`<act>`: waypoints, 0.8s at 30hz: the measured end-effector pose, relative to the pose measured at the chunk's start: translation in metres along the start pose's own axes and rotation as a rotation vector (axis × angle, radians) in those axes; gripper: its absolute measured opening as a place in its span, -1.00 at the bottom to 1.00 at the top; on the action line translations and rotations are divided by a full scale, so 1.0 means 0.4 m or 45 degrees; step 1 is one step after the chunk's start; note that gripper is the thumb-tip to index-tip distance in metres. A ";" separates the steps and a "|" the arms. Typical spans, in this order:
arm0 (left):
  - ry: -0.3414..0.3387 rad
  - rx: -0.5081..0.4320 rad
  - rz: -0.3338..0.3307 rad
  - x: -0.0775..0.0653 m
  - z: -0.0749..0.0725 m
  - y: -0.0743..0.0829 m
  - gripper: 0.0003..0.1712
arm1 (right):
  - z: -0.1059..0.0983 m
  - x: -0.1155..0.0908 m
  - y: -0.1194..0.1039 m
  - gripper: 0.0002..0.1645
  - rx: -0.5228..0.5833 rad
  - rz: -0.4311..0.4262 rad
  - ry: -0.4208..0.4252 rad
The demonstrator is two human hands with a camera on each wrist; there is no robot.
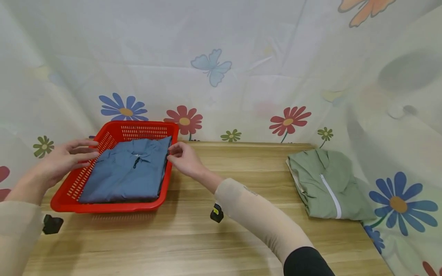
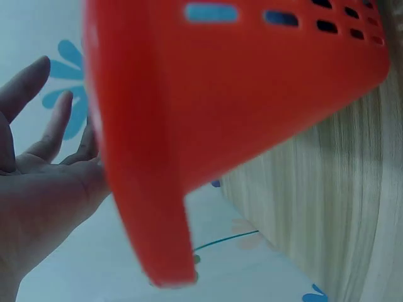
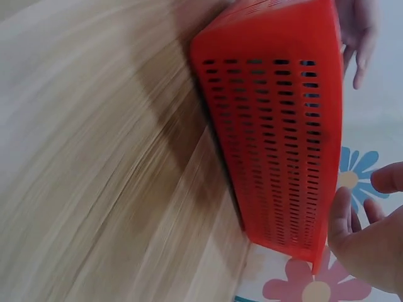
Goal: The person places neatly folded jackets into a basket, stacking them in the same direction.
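A red plastic basket (image 1: pixel 117 208) with slotted walls stands on the left part of the table. Inside it lies a folded blue garment (image 1: pixel 121 176) with a collar and a short dark zip pull. My left hand (image 1: pixel 63 159) is at the basket's left rim, its fingers extended over the edge. At the right rim is my right hand (image 1: pixel 188 161), fingers slightly bent beside the garment's edge. The right wrist view shows thumb and fingers of that hand (image 3: pixel 371 242) apart, with nothing visible between them. Whether its fingertips touch the garment or rim is unclear.
A folded green garment (image 1: pixel 317 188) with a white zip lies at the right end of the wooden table (image 1: pixel 221 245). Behind and to the right hangs a white curtain (image 1: pixel 248 76) printed with flowers and butterflies.
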State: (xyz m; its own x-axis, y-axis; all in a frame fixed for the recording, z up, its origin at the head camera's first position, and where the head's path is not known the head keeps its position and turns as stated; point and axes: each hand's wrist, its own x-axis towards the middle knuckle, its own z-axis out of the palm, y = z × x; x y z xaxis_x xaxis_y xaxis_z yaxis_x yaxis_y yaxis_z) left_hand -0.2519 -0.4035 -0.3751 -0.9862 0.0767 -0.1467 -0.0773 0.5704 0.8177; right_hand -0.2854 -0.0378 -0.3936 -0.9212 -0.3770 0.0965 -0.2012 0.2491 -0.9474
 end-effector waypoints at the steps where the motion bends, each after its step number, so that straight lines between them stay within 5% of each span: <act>1: -0.008 0.017 0.007 -0.002 0.004 0.005 -0.10 | -0.002 -0.001 0.005 -0.72 -0.031 -0.016 0.002; 15: -0.093 0.184 0.125 -0.026 0.073 0.081 -0.27 | -0.075 -0.064 0.073 -0.77 -0.290 -0.194 -0.098; 24: -0.111 0.299 0.264 -0.040 0.150 0.160 -0.42 | -0.143 -0.146 0.124 -0.79 -0.432 -0.312 -0.198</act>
State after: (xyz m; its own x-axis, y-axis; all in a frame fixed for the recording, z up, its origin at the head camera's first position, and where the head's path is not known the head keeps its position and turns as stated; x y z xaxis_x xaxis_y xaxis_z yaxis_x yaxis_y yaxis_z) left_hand -0.2322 -0.3190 -0.3538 -0.9603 0.2752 -0.0460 0.1699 0.7076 0.6859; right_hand -0.2606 0.0474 -0.4287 -0.7766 -0.5849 0.2340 -0.5292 0.4042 -0.7460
